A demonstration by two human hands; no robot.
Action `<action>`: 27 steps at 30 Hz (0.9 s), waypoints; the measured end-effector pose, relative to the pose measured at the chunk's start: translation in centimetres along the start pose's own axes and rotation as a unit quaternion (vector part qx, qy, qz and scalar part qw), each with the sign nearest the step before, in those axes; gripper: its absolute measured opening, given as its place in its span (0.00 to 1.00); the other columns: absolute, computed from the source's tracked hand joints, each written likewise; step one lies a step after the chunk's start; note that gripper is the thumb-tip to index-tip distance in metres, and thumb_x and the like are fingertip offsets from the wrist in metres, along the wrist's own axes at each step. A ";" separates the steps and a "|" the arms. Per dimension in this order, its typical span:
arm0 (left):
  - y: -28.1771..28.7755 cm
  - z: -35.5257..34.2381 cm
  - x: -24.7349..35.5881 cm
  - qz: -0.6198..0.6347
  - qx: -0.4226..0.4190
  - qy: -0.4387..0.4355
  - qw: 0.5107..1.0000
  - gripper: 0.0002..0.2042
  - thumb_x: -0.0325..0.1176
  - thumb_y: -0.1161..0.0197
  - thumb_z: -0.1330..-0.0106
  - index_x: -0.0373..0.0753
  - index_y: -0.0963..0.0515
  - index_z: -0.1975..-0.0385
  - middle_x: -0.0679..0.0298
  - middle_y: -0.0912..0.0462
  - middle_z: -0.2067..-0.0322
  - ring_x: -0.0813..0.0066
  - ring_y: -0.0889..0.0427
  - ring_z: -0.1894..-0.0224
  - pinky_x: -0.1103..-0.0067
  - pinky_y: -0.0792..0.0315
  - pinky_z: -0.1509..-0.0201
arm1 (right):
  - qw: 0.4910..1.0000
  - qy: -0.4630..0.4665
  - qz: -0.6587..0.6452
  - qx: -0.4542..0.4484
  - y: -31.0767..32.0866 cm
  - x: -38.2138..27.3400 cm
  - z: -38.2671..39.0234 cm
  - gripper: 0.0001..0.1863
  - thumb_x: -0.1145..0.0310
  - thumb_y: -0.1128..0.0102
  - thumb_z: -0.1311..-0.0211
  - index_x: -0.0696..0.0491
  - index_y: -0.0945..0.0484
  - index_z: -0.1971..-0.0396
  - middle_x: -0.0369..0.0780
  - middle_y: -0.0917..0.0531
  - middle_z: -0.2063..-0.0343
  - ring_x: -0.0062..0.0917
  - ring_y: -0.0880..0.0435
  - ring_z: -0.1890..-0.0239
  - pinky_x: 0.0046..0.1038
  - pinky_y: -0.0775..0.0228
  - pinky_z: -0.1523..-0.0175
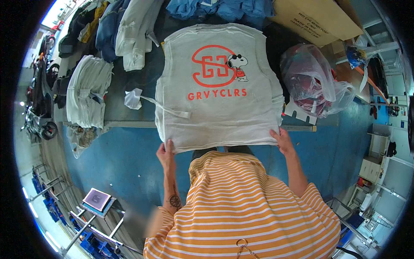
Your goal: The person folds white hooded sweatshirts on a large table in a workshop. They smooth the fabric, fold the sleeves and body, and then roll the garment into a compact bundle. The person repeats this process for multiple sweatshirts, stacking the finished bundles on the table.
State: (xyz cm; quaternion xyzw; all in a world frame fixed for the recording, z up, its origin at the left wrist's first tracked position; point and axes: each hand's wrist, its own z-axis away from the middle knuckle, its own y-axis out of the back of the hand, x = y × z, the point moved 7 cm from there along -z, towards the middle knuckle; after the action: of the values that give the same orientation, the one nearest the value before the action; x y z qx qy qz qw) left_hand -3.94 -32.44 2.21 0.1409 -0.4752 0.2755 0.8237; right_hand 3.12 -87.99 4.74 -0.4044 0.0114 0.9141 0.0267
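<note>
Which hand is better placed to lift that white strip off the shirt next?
Probably the left hand: the white strip crosses the left edge of the shirt, nearer that hand. The right hand grips the opposite bottom corner. The left would first release its corner.

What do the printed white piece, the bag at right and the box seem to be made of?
White piece: probably matte cotton-like cloth, since it shows soft creases; exact fibre unclear.
Bag: thin, glossy plastic film, with bright highlights and reddish contents visible through it.
Box: likely cardboard, dull brown, with flat, stiff-looking sides.
</note>
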 end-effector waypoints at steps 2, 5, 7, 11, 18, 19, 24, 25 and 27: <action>-1.3 0.9 6.6 -0.136 0.012 -0.133 0.982 0.20 0.32 0.32 0.34 0.31 0.24 0.45 0.67 0.17 0.64 0.83 0.21 0.70 0.83 0.25 0.71 | 0.981 0.171 0.017 0.091 -0.9 -3.9 0.6 0.24 0.71 0.37 0.33 0.58 0.27 0.39 0.40 0.17 0.49 0.25 0.20 0.46 0.29 0.31 0.37; -3.6 -0.2 12.4 -0.112 -0.021 -0.096 0.989 0.15 0.33 0.33 0.33 0.30 0.20 0.52 0.67 0.19 0.69 0.84 0.24 0.75 0.85 0.29 0.76 | 0.980 0.193 -0.009 0.056 -0.8 -8.8 -0.1 0.21 0.68 0.39 0.32 0.57 0.25 0.41 0.40 0.17 0.48 0.24 0.19 0.48 0.27 0.27 0.42; -3.8 -4.0 12.3 -0.037 -0.024 0.003 0.999 0.10 0.32 0.34 0.33 0.32 0.18 0.58 0.66 0.19 0.74 0.83 0.25 0.79 0.85 0.30 0.78 | 0.993 0.103 -0.064 0.003 -0.9 -9.4 -2.2 0.19 0.66 0.40 0.31 0.56 0.23 0.44 0.41 0.17 0.50 0.23 0.17 0.53 0.24 0.23 0.51; -5.1 -11.5 10.5 0.056 -0.057 0.077 0.994 0.09 0.34 0.34 0.34 0.33 0.16 0.63 0.64 0.18 0.76 0.79 0.21 0.79 0.83 0.27 0.79 | 0.980 -0.006 -0.192 -0.044 -1.5 -10.5 -7.1 0.16 0.61 0.41 0.30 0.54 0.22 0.50 0.44 0.13 0.60 0.23 0.12 0.70 0.19 0.23 0.74; -10.3 -11.7 12.9 -0.049 0.011 -0.110 0.993 0.21 0.33 0.37 0.30 0.32 0.29 0.41 0.51 0.15 0.56 0.59 0.13 0.57 0.71 0.18 0.54 | 0.964 0.160 -0.181 0.106 -4.0 -14.5 -7.1 0.27 0.52 0.40 0.31 0.54 0.29 0.40 0.50 0.21 0.42 0.35 0.12 0.58 0.29 0.18 0.60; -11.8 -10.4 13.7 -0.149 0.011 -0.213 0.966 0.21 0.33 0.37 0.30 0.32 0.29 0.40 0.50 0.15 0.54 0.56 0.13 0.54 0.69 0.19 0.51 | 0.956 0.266 -0.030 0.118 -4.9 -15.2 -6.2 0.29 0.51 0.41 0.31 0.54 0.30 0.39 0.49 0.23 0.41 0.38 0.15 0.52 0.33 0.20 0.54; -21.5 -2.7 11.7 -0.526 -0.238 -0.488 0.654 0.35 0.48 0.34 0.36 0.46 0.36 0.29 0.47 0.45 0.27 0.42 0.45 0.26 0.50 0.49 0.26 | 0.672 0.478 0.565 0.028 -15.7 -14.2 -3.4 0.40 0.40 0.40 0.38 0.45 0.35 0.30 0.47 0.45 0.26 0.48 0.47 0.25 0.53 0.56 0.25; -21.1 -3.5 10.3 -0.560 -0.257 -0.480 0.624 0.37 0.50 0.34 0.37 0.48 0.37 0.29 0.48 0.48 0.26 0.43 0.47 0.25 0.49 0.51 0.26 | 0.667 0.456 0.588 0.031 -15.6 -13.6 -4.3 0.41 0.39 0.40 0.39 0.43 0.36 0.30 0.47 0.46 0.25 0.47 0.48 0.25 0.54 0.57 0.25; -20.4 -4.7 8.7 -0.589 -0.288 -0.461 0.598 0.39 0.54 0.33 0.39 0.52 0.38 0.28 0.49 0.51 0.25 0.44 0.50 0.24 0.48 0.54 0.25 | 0.656 0.404 0.637 0.040 -14.4 -12.7 -6.0 0.44 0.37 0.39 0.42 0.38 0.39 0.28 0.46 0.48 0.25 0.47 0.49 0.24 0.55 0.57 0.25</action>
State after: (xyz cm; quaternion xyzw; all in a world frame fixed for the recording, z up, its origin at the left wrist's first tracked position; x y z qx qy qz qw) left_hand 14.82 -43.77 7.91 0.2540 -0.6602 -0.5220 0.4766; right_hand 16.90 -74.40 10.09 -0.6258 0.3122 0.4527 -0.5531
